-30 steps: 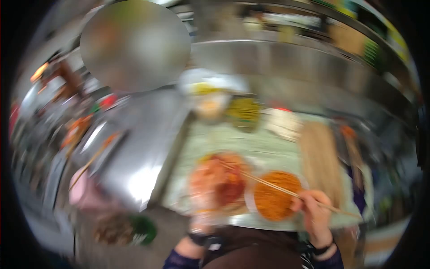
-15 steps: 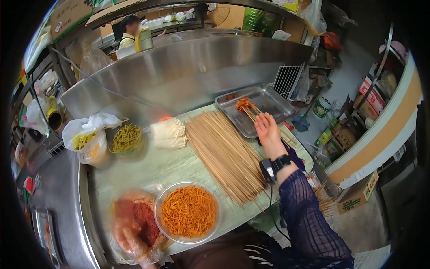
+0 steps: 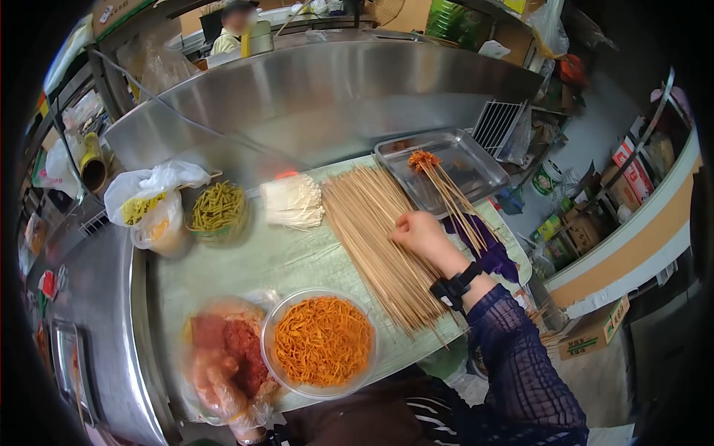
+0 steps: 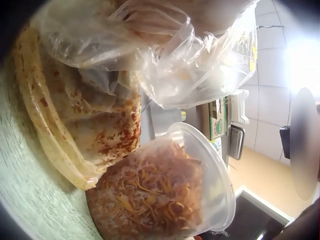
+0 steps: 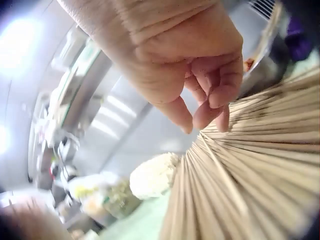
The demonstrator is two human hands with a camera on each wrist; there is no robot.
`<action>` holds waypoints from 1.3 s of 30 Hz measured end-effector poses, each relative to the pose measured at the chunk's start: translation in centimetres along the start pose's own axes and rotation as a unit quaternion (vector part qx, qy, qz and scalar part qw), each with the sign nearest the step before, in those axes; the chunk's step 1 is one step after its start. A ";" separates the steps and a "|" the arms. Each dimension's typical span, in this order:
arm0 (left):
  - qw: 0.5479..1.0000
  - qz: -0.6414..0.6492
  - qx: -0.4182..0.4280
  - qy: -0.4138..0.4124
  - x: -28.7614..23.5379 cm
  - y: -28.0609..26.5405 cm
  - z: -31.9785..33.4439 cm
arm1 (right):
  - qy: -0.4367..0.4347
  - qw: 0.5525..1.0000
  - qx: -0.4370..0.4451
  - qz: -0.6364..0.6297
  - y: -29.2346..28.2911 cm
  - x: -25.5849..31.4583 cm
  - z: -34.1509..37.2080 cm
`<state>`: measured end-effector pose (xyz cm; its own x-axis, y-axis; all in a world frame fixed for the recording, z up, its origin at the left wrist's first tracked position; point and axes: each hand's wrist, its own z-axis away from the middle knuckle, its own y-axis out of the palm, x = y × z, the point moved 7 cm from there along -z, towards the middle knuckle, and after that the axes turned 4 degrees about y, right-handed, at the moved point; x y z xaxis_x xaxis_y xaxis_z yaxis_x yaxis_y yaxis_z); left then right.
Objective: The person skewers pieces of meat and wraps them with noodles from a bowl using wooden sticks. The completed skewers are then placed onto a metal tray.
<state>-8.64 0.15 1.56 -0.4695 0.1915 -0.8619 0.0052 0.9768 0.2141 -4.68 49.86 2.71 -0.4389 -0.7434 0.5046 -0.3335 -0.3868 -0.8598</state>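
My left hand, in a clear plastic glove, is at a red, paste-like mass in the head view; its fingertips are blurred there and I cannot tell their grip. Crinkled glove plastic and a red-smeared plastic bag show in the left wrist view. Beside it stands a clear round tub of orange shreds. My bare right hand is over a wide bundle of bamboo skewers. Thumb and curled fingers pinch at one skewer's end.
Loaded skewers lie across a metal tray, orange-red tips inside it. White enoki mushrooms, a container of green pods and white plastic bags line the back. A steel wall rises behind.
My right hand held a skewer over the tub, then reached the tray; it now lies further left on the skewer bundle. The loaded skewers stay on the tray. The head view turned right.
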 end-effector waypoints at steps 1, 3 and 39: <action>1.000 -0.007 -0.008 -0.002 -0.1 -0.1 0.0 | -0.007 1.000 0.005 0.030 0.5 0.1 0.1; 1.000 -0.012 -0.014 -0.007 -0.3 0.1 0.0 | -0.022 0.995 0.015 0.092 1.6 0.3 0.1; 0.995 0.070 -0.065 -0.011 -5.3 -3.1 -1.7 | -0.126 0.782 0.008 -0.610 -4.0 15.4 12.7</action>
<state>-7.70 -4.02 6.26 -0.4534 0.3283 -0.8287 -0.0464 0.9198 0.3897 0.48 33.08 12.93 0.3771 0.1005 0.9207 -0.3641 -0.8980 0.2472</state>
